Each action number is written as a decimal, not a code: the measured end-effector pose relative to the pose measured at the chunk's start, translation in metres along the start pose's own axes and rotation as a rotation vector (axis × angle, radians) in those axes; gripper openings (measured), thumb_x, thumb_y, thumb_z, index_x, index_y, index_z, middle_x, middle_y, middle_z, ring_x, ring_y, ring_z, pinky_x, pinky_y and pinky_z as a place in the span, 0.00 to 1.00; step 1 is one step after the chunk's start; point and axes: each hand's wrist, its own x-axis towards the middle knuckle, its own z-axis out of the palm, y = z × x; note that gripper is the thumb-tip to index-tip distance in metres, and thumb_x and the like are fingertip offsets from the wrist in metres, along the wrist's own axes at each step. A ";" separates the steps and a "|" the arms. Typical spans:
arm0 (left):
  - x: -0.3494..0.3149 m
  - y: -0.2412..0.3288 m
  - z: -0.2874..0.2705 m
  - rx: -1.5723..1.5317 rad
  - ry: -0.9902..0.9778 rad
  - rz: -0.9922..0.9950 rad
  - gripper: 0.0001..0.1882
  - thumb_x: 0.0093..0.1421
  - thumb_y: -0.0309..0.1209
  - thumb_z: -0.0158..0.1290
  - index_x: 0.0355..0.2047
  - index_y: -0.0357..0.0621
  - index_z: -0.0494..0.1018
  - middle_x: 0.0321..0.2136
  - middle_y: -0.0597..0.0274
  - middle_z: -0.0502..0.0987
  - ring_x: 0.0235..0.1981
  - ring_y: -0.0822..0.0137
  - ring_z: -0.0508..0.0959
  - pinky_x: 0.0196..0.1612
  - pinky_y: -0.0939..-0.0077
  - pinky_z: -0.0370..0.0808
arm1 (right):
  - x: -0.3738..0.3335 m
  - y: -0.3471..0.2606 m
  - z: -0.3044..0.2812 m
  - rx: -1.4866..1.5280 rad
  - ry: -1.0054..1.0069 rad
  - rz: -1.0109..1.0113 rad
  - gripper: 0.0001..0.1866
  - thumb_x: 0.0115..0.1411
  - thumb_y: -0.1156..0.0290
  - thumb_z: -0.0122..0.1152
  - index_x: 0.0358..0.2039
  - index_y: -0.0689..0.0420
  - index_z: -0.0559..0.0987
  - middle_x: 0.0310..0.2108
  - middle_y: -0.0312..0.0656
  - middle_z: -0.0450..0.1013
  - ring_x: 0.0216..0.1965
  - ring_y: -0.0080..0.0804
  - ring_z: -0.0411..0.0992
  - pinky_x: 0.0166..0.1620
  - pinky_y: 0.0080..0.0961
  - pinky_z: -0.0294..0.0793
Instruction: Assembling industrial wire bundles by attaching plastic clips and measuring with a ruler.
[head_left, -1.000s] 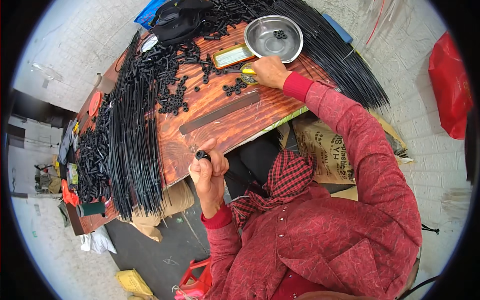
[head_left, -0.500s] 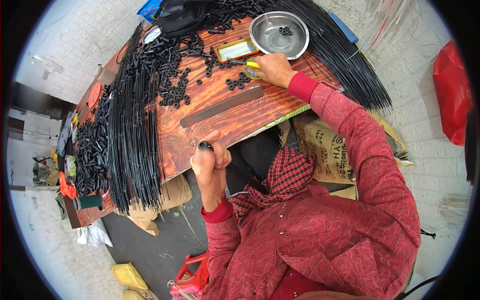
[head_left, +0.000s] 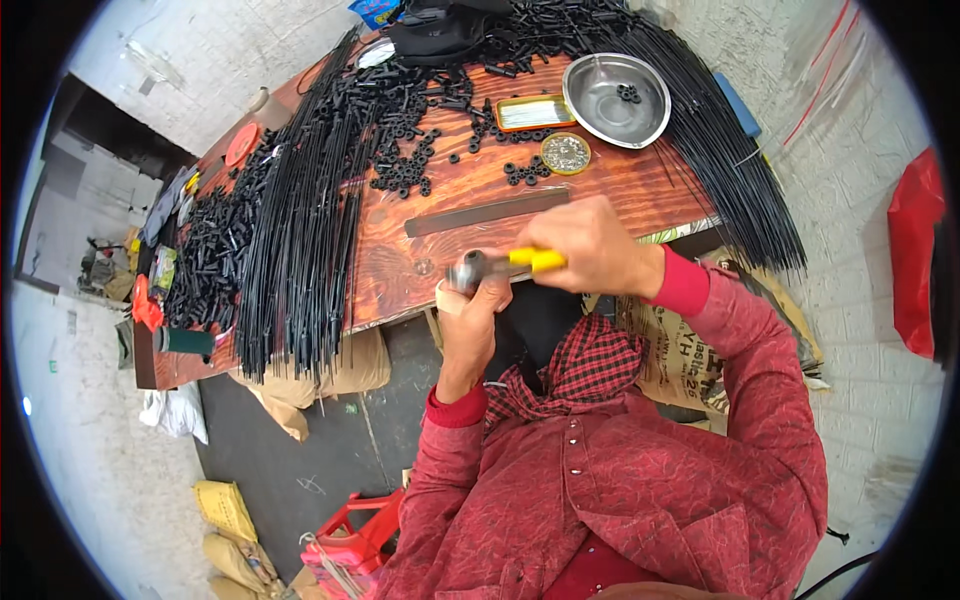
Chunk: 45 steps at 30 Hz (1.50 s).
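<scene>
My left hand (head_left: 468, 335) is closed round a small black cylindrical part (head_left: 474, 259), its round end facing up above my fingers. My right hand (head_left: 597, 245) grips a yellow-handled tool (head_left: 537, 259), whose grey working end is at the black part. Motion blurs that end, so its kind does not show. Both hands are just over the table's near edge. Beyond them a dark flat bar (head_left: 487, 211) lies on the wood-patterned table (head_left: 385, 270). Behind the bar are a round dish of small metal bits (head_left: 565, 153) and a few loose black rings (head_left: 526, 172).
A steel bowl (head_left: 617, 100) with a few black rings stands beside a rectangular tin of thin pale pieces (head_left: 535, 113). Bundles of long black rods (head_left: 300, 260) lie left, more rods (head_left: 730, 160) right. A red stool (head_left: 355, 540) stands on the floor.
My right hand has come from the metal-bits dish back to my left hand, bringing the yellow-handled tool to the black part. The view has shifted, with the table appearing further right.
</scene>
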 end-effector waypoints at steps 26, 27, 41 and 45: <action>-0.022 0.021 0.022 0.033 -0.107 -0.062 0.10 0.64 0.32 0.59 0.34 0.36 0.74 0.18 0.72 0.66 0.18 0.80 0.60 0.22 0.82 0.56 | -0.030 -0.039 -0.020 0.455 0.013 0.523 0.11 0.54 0.70 0.72 0.36 0.61 0.82 0.26 0.43 0.76 0.26 0.30 0.75 0.31 0.24 0.71; -0.022 0.021 0.021 0.051 -0.106 -0.068 0.10 0.64 0.32 0.58 0.34 0.38 0.73 0.19 0.72 0.64 0.18 0.80 0.60 0.23 0.82 0.57 | -0.031 -0.039 -0.019 0.460 0.009 0.520 0.11 0.54 0.70 0.72 0.36 0.61 0.82 0.26 0.43 0.76 0.26 0.30 0.75 0.31 0.24 0.71; -0.021 0.015 0.024 0.006 -0.094 -0.026 0.10 0.65 0.33 0.59 0.33 0.39 0.72 0.19 0.72 0.66 0.19 0.80 0.61 0.22 0.82 0.56 | -0.027 -0.042 -0.011 0.181 0.087 0.209 0.09 0.54 0.73 0.71 0.33 0.62 0.80 0.25 0.40 0.76 0.22 0.29 0.73 0.27 0.24 0.70; -0.019 0.020 0.018 0.014 -0.071 -0.022 0.11 0.64 0.33 0.59 0.30 0.41 0.70 0.19 0.72 0.65 0.18 0.80 0.60 0.22 0.82 0.55 | -0.022 -0.046 -0.012 0.795 -0.025 0.702 0.09 0.61 0.68 0.66 0.32 0.61 0.78 0.22 0.29 0.70 0.22 0.13 0.68 0.25 0.17 0.65</action>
